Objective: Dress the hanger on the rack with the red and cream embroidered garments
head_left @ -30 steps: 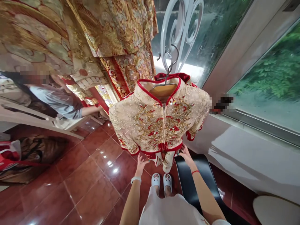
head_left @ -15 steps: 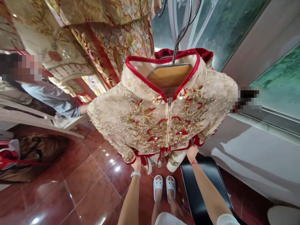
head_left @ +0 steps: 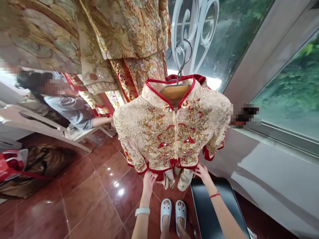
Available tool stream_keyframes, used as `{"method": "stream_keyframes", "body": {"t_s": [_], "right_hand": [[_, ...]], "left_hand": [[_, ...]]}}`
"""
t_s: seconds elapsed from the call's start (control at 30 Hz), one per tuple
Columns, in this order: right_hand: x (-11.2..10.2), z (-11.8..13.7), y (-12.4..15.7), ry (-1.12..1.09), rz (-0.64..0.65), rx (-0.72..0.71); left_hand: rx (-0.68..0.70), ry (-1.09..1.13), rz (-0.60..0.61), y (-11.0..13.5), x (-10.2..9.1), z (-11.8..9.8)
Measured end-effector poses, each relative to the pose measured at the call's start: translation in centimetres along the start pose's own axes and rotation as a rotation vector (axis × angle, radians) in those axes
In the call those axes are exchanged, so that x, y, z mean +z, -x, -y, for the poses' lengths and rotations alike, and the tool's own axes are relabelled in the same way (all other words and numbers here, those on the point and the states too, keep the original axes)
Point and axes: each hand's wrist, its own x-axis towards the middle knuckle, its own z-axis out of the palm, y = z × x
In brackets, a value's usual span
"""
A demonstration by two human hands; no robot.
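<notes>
A cream jacket (head_left: pixel 171 132) with gold and red embroidery and red trim hangs on a wooden hanger (head_left: pixel 175 91), hooked on a white scrolled metal stand (head_left: pixel 196 23). My left hand (head_left: pixel 149 181) reaches up to the jacket's lower hem on the left, fingers loosely spread against the red trim. At the hem on the right, my right hand (head_left: pixel 202 172) touches the edge with fingers apart. A pale inner piece (head_left: pixel 185 177) dangles below the hem between my hands. My feet in white slippers (head_left: pixel 173 210) stand below.
More gold embroidered garments (head_left: pixel 119 33) hang at upper left. A person in a grey top (head_left: pixel 72 111) sits at the left by a white bench. A black stool (head_left: pixel 214 212) stands by my right leg. Bags (head_left: pixel 22 166) lie on the red tiled floor. A window wall runs on the right.
My hands gripped the hem with the jacket close half a second ago; now the view has pulled back and both hands rest loosely at the hem, fingers spread.
</notes>
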Motion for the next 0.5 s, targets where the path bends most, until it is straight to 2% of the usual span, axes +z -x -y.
{"method": "stream_keyframes", "body": {"t_s": [0.07,0.13,0.3,0.5], "right_hand": [[-0.1,0.6,1.2,-0.231,0.119,0.129],[-0.5,1.1,2.3,-0.387,0.132,0.183],[-0.8,1.5,4.0,-0.380,-0.020,0.155],[2.3,1.6,5.2,-0.338,-0.192,0.103]], "left_hand": [[-0.080,0.090,0.039,0.3,0.5,-0.2],[-0.077,0.118,0.037,0.5,0.8,-0.5],[-0.028,0.132,-0.051,1.4,0.4,-1.0],[0.035,0.066,-0.034,2.7,0.2,-1.3]]}}
